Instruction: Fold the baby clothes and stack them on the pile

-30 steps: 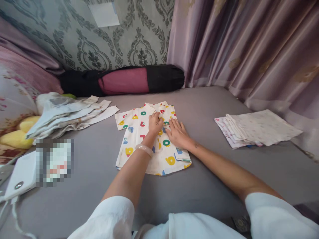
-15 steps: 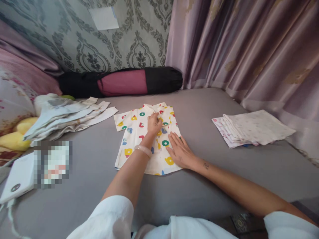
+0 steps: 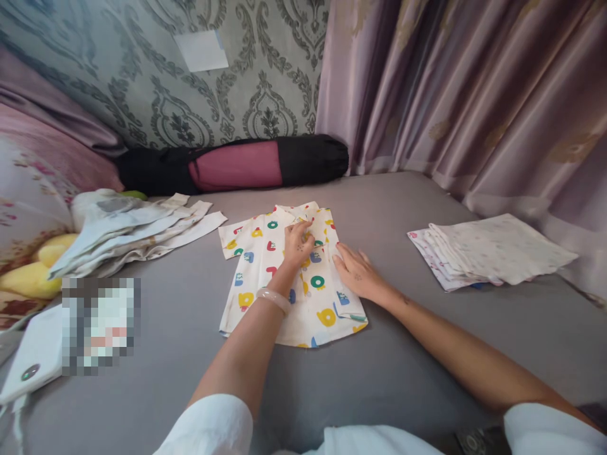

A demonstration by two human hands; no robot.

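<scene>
A small cream shirt [image 3: 265, 278] printed with coloured shapes lies flat on the grey bed sheet [image 3: 389, 354], its right side folded inward. My left hand [image 3: 297, 243], with a pale bangle on the wrist, presses on the shirt's upper middle with curled fingers. My right hand [image 3: 356, 275] lies flat, fingers stretched out, on the shirt's folded right edge.
A stack of folded pale cloths [image 3: 488, 249] lies to the right near the curtain [image 3: 474, 95]. Unfolded pale garments [image 3: 133, 227] are heaped at the left beside a yellow soft toy [image 3: 33, 278]. A black and pink roll bag [image 3: 237, 165] lies against the wall. A white device [image 3: 33, 360] sits front left.
My right hand slid down the shirt's right side toward me, then moved back up and outward to the folded right edge. My left hand stayed pressed on the upper middle.
</scene>
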